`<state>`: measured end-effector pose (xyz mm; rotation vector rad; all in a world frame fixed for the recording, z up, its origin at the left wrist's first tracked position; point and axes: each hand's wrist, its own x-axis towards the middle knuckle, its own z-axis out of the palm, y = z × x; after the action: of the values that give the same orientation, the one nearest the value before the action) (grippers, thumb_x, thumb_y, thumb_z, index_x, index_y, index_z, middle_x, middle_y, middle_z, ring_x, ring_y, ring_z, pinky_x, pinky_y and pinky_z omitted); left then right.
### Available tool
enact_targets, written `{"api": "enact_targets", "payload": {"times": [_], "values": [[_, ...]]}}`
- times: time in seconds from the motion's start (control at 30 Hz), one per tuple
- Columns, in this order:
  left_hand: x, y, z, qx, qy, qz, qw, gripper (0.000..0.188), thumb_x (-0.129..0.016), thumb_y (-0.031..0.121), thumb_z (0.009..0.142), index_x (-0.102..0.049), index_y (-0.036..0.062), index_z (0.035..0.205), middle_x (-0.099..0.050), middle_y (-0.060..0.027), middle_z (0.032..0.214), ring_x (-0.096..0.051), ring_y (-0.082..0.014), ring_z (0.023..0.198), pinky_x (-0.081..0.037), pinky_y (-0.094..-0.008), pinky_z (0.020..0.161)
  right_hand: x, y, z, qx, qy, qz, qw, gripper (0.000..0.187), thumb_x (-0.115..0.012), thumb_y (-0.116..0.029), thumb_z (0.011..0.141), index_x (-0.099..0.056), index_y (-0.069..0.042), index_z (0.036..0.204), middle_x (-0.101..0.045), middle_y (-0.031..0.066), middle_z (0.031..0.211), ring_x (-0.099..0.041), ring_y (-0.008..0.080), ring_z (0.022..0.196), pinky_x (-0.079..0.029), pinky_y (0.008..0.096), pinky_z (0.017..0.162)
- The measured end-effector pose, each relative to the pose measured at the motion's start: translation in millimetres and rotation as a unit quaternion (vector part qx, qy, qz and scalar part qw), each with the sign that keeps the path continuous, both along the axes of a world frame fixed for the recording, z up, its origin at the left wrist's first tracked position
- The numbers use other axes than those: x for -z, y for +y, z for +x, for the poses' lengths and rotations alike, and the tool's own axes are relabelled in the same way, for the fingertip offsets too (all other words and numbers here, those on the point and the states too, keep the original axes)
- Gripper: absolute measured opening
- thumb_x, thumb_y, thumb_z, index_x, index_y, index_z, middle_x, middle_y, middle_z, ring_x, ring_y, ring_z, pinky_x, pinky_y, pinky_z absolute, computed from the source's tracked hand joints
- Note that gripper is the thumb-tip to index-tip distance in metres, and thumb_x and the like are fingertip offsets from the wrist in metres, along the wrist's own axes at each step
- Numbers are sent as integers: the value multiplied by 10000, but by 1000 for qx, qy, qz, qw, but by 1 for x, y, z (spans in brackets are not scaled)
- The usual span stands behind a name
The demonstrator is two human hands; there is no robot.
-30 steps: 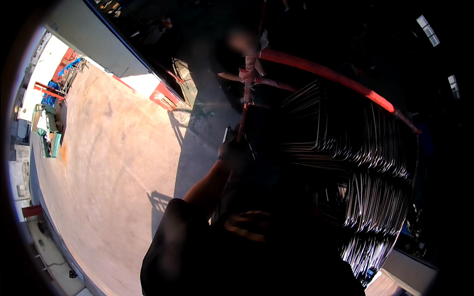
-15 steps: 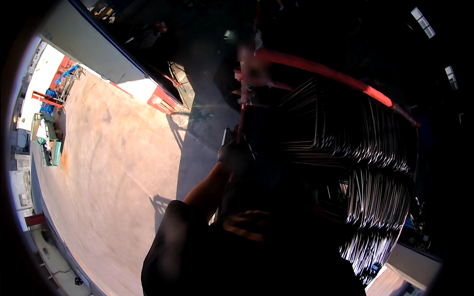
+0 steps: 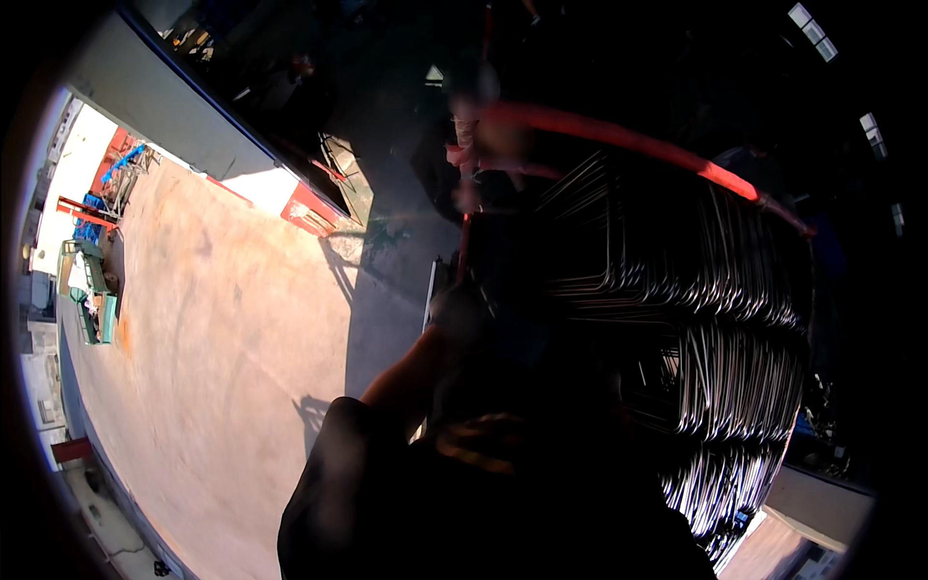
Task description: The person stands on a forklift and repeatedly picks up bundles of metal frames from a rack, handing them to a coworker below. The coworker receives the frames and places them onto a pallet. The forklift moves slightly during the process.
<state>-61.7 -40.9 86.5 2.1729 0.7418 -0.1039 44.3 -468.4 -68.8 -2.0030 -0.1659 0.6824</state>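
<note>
My left forearm reaches up from the dark sleeve to my left hand (image 3: pixel 452 311), which is blurred and in deep shadow. Its fingers cannot be made out. Just above the hand ends an upright red bar (image 3: pixel 464 242); whether I touch it is too dark to tell. A thin pale strip (image 3: pixel 430 290) stands at the hand's left side. To the right, stacked bent metal rods (image 3: pixel 735 377) hang or lie in several dense rows. A curved red bar (image 3: pixel 628 145) runs above them. My right hand does not show.
Sunlit concrete floor (image 3: pixel 232 319) spreads on the left, with shade along its right side. A green cart or bin (image 3: pixel 92 290) and red and blue equipment (image 3: pixel 97 208) stand at the far left. A pale wall panel (image 3: pixel 164 106) slants across the upper left.
The whole view has shifted slightly, so the red bars and rods sit a little further left. More of the pale strip beside my left hand shows. The left arm keeps nearly the same pose.
</note>
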Motion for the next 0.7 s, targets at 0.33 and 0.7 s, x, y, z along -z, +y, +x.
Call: {"api": "enact_targets", "payload": {"times": [0.33,0.7], "values": [[64,3,-11,-141,-113,-232,956,390,-635,435,980,-713,191,1274,-780,-147,1079,-749,-350,1011,-573,-471,826,-14,22,-8,11,-52,-19,998,400,-536,-421,1110,-692,-78,1242,-746,79,1101,-722,244,999,-601,388,882],[39,-7,-15,-86,-39,-120,988,281,-598,343,990,-724,167,1170,-767,-105,1043,-743,-308,951,-585,-432,776,-4,13,-10,18,-46,-2,999,415,-504,-408,1136,-717,-64,1227,-771,76,1094,-729,237,999,-601,381,884]]}}
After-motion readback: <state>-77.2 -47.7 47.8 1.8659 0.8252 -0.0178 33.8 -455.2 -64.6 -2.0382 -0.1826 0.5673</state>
